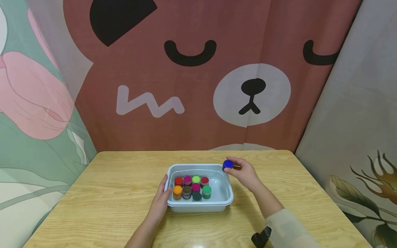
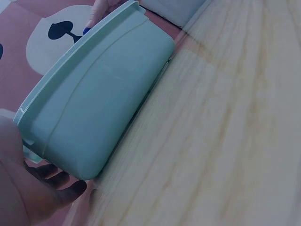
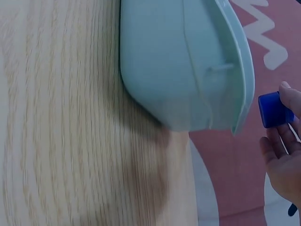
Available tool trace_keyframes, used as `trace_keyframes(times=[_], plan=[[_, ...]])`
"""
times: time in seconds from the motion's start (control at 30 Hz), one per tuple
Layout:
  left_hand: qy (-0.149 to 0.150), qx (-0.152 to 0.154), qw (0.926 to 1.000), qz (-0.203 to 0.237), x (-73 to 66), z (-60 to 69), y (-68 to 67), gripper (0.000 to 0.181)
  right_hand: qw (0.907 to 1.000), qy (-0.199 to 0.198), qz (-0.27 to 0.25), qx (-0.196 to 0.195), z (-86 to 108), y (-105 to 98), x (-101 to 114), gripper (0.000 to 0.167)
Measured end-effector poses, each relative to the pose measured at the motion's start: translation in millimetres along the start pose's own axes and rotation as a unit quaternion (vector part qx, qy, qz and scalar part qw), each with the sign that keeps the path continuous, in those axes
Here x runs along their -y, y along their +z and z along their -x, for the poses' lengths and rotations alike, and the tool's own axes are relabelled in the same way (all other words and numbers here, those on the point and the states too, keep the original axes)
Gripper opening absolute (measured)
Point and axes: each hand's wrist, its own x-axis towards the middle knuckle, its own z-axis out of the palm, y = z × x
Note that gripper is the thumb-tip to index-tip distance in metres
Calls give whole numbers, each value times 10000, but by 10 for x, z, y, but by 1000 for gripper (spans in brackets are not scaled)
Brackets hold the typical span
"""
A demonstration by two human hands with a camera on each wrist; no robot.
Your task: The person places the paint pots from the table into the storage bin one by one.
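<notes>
A pale blue plastic tub (image 1: pixel 198 208) stands on the table. My left hand (image 1: pixel 160 199) grips its left end, thumb at the rim and fingers along the outer side; in the left wrist view the fingers (image 2: pixel 71 192) curl by the tub's lower corner. Above the tub's right rear corner, my right hand (image 1: pixel 246 172) pinches a small blue paint pot (image 1: pixel 228 164) between thumb and fingers. The right wrist view has this pot (image 3: pixel 272 110) beyond the tub's rim. Inside the tub, several small paint pots stand in rows toward the left, among them an orange one (image 1: pixel 177 193) and a green one (image 1: pixel 206 192).
The wooden table (image 1: pixel 118 199) extends around the tub on all sides. Behind it hangs a brown curtain (image 1: pixel 198 131) with a bear face. A black device (image 1: pixel 261 237) sits by the right sleeve (image 1: pixel 288 227). The tub's right part shows bare floor.
</notes>
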Motion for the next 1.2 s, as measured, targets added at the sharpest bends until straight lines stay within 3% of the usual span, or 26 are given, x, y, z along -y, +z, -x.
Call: trace_keyframes(times=[0.23,0.83,1.2], plan=[[-10,27,10000,-2,-3,3,-4,58,9990,-34,-9,449,15,145,90,51],[-36,74,10000,-29,-17,5,2,57,9939,-132,241,1072,4,423,101,47],[-34,46,10000,4,-35,9,1,57,9783,-454,751,1876,20,461,125,46]])
